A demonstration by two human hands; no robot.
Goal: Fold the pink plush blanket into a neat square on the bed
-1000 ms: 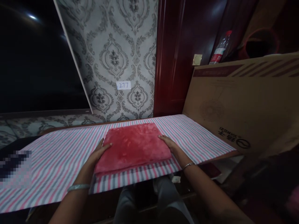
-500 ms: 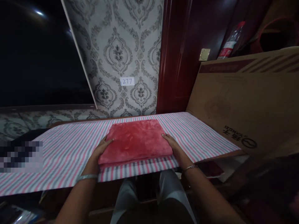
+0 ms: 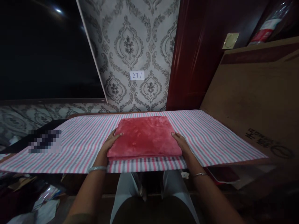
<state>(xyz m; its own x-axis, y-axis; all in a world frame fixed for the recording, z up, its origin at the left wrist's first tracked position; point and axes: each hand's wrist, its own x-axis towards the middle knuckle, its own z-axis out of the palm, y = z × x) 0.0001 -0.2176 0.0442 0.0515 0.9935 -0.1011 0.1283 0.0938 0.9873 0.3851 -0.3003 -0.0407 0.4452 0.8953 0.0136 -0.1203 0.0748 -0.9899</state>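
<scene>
A folded red plush blanket [image 3: 144, 137] lies flat on the striped cloth [image 3: 198, 137], close to its front edge. My left hand [image 3: 109, 143] holds the blanket's left side, thumb on top and the other fingers along the edge, partly hidden. On the opposite side, my right hand [image 3: 181, 143] grips the right edge the same way, with its thumb over the upper face. Both wrists wear a bracelet.
A large dark screen [image 3: 51, 56] stands at the back left. To the right are a cardboard box [image 3: 252, 90] and a plastic bottle [image 3: 267, 29]. A pixelated dark object [image 3: 44, 141] sits at the left. A paper label [image 3: 137, 75] is on the wall.
The view has shifted, so the surroundings sit differently in the picture. Both hands keep their hold on the blanket's sides, and the blanket stays folded on the striped cloth.
</scene>
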